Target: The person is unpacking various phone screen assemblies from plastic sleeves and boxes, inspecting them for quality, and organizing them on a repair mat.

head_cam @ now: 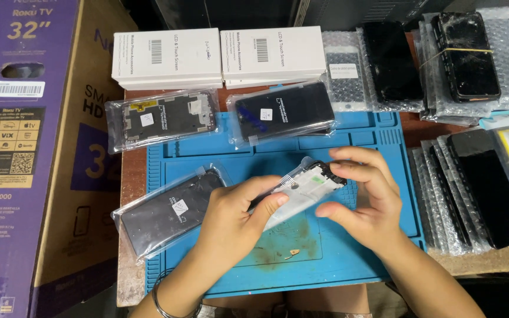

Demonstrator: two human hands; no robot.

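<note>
Phone screen part (307, 188), black-edged in clear plastic, gripped by fingers of both hands.

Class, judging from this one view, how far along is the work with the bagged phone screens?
Done: nothing clearly finished. In hand: the left hand and right hand hold a phone screen part in a clear plastic bag over the blue work mat. Left: three bagged screens remain sealed on the mat.

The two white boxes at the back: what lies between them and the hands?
In the head view, two bagged phone screens lie between the white boxes and the hands.
</note>
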